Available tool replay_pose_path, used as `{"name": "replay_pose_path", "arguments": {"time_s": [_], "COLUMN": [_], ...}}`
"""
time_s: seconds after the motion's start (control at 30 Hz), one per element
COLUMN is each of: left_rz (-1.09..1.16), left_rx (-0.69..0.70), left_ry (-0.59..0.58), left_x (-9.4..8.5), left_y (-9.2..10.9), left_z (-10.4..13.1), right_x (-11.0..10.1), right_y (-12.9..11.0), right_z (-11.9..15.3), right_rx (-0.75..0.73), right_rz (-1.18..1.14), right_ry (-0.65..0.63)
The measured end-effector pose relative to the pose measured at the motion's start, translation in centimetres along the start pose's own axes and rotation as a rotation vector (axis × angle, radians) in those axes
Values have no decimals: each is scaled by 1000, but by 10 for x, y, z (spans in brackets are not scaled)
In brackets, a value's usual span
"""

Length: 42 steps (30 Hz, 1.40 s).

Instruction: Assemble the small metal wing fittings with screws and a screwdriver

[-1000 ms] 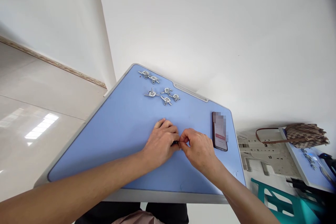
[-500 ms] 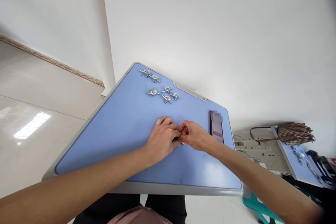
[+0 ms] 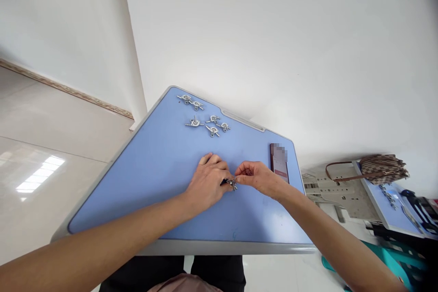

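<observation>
My left hand [image 3: 210,180] rests low over the blue tabletop [image 3: 147,169], its thumb and fingers closed on a small metal part [image 3: 233,184] with a dark piece beside it. Just right of that part is my right hand [image 3: 255,176], thumb and index finger pinched at its edge; whether anything sits between those fingertips is too small to tell. Farther back lie several silver metal pieces with thin arms, among them a pair [image 3: 190,101] near the far left corner and one piece [image 3: 195,122] below it.
A phone [image 3: 279,164] lies at the table's right side. Beyond it stand a beige machine base [image 3: 354,198] and another blue surface [image 3: 398,212] bearing a checked handbag [image 3: 383,169] and metal parts. A white wall rises behind the table.
My right hand's fingers have shifted slightly, and more of the metal part in my left hand now shows. The whole view has moved a little.
</observation>
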<state>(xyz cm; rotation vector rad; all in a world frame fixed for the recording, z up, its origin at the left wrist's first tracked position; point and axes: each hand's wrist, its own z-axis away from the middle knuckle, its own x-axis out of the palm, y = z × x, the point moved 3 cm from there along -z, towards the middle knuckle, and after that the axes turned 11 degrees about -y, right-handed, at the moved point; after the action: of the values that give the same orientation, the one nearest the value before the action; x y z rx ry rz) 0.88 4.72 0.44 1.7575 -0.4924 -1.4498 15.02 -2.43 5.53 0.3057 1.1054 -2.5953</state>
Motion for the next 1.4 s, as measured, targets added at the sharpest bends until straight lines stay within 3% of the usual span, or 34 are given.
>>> {"name": "replay_pose_path", "arguments": {"time_s": [0.17,0.27,0.4,0.5,0.57,0.73,0.83,1.07,1.4], "left_rz": [-7,-20,-32,-30,-30,-48,-69,-92,-99], "left_rx": [16,30,30,17,13,17,25,24,17], "left_ry": [23,32,33,33,33,29,22,22,33], "left_x": [3,6,8,9,9,10,10,10,12], "left_y": [-2,-4,-6,-7,-7,-8,-8,-10,-13], "left_z": [1,1,1,1,1,3,3,3,3], "right_x": [-29,-34,-18,-4,3,16,25,37,43], "right_y": [9,23,51,71,79,88,99,131,130], "right_z": [14,27,49,68,78,86,84,92,94], "right_rx": [13,-11,-89,-61,-118,-431,-457,-223,-236], "right_rz": [41,-33,45,87,-15,-402,-513,-386,-389], "right_ry": [244,348,334,410,503,770,862,868,934]}}
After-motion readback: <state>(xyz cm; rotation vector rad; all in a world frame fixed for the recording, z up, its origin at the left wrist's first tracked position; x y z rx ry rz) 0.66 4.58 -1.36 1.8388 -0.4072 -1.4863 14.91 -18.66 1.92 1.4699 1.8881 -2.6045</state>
